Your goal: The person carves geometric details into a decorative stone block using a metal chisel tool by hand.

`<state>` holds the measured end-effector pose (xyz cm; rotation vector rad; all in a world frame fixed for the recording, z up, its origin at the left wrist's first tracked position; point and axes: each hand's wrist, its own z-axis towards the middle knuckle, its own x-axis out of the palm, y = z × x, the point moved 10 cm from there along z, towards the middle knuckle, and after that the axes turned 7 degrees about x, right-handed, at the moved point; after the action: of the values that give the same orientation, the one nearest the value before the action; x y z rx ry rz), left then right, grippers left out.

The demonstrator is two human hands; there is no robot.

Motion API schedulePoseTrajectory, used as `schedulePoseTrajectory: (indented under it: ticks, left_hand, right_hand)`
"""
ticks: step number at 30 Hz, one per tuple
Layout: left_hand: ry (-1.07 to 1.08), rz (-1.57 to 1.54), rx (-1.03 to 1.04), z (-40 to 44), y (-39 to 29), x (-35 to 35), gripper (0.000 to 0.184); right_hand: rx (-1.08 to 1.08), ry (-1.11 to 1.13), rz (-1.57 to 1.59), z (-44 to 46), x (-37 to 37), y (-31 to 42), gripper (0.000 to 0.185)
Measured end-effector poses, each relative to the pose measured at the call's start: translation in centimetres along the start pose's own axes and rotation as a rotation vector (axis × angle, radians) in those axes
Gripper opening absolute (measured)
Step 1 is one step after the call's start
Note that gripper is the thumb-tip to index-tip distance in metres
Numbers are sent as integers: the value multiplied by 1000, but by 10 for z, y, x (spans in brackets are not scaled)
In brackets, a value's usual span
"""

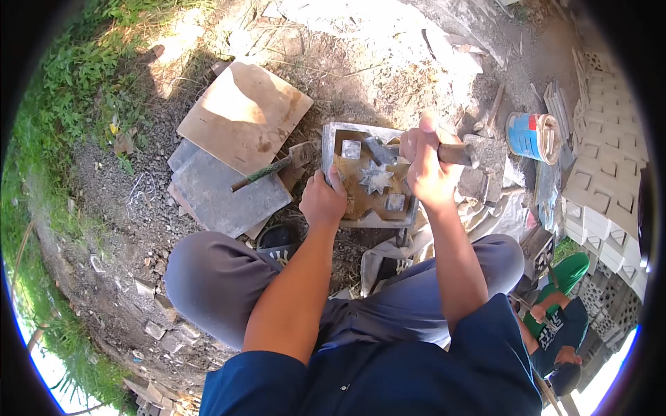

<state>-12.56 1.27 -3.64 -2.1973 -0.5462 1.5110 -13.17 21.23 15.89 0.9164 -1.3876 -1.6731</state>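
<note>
A square metal mold (374, 223) with a raised eight-pointed star and small square blocks lies before my knees. My left hand (324, 200) is closed on its left edge, thumb over the rim. In my closed right hand (429, 163) is a short tool with a thick round handle (458, 154). Its grey metal end (380, 150) is over the upper part of the mold; whether it touches cannot be told. Beside the mold, to the left, lies another tool with a greenish ribbed handle (262, 172), its head near the mold's corner.
A wooden board (243, 111) overlaps grey slabs (229, 197) on the left. At right stand a blue bucket (525, 136) and stacked pale patterned blocks (603, 166). Another person (558, 319) sits at lower right. Cloth sheeting (485, 220) and rubble cover nearby ground.
</note>
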Motion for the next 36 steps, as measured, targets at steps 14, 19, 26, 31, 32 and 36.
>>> schedulePoseTrajectory:
  ticks: [14,19,26,31,32,36]
  left_hand:
    - [25,-9,5,-5,2,2,49]
    - [-5,-116,49,-4,2,3,48]
    - [5,-99,36,-5,5,4,48]
    - [16,-74,51,-10,6,3,45]
    - [15,-68,47,-6,3,4,46]
    - [-9,-64,102,-5,5,6,48]
  right_hand:
    - [-145,44,-131,3,7,16,36]
    - [5,5,-61,11,7,10,34]
    - [-14,-22,-53,1,5,4,38]
    - [-4,-64,79,1,-6,-13,20]
    - [125,-103,186,5,-8,-17,21]
    - [35,-54,341,-16,-42,44,44]
